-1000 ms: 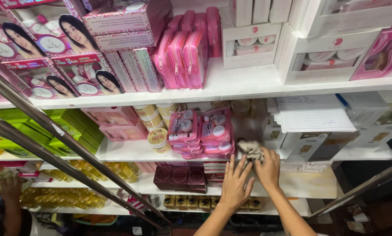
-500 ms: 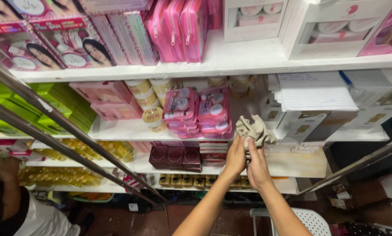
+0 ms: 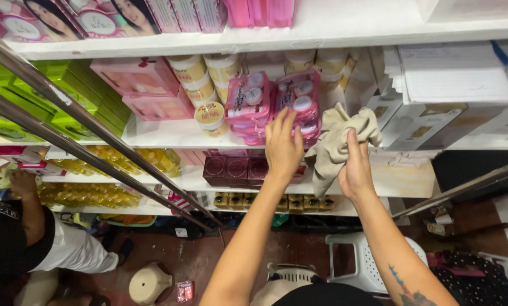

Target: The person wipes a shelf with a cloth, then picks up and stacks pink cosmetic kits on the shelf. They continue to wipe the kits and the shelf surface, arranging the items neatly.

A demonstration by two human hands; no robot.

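Note:
My left hand [image 3: 282, 148] reaches up with its fingers spread and rests against a stack of pink blister packs [image 3: 265, 102] on the middle shelf [image 3: 169, 135]. My right hand [image 3: 355, 170] is closed around a crumpled beige cloth [image 3: 336, 139], held just right of those packs and in front of the shelf edge. Cream-coloured round jars [image 3: 208, 116] stand left of the pink packs.
Pink boxes [image 3: 143, 85] and green boxes [image 3: 33, 96] fill the shelf's left side; white boxes [image 3: 435, 122] sit at the right. Dark red boxes [image 3: 234, 170] lie one shelf lower. Two metal ladder rails [image 3: 84, 141] cross diagonally. Another person [image 3: 33, 238] crouches lower left. A white plastic chair [image 3: 362, 260] stands below.
My hands have come apart: the left went up onto the pink packs, while the right kept the cloth and lifted it. The view has shifted lower and closer to the middle shelf.

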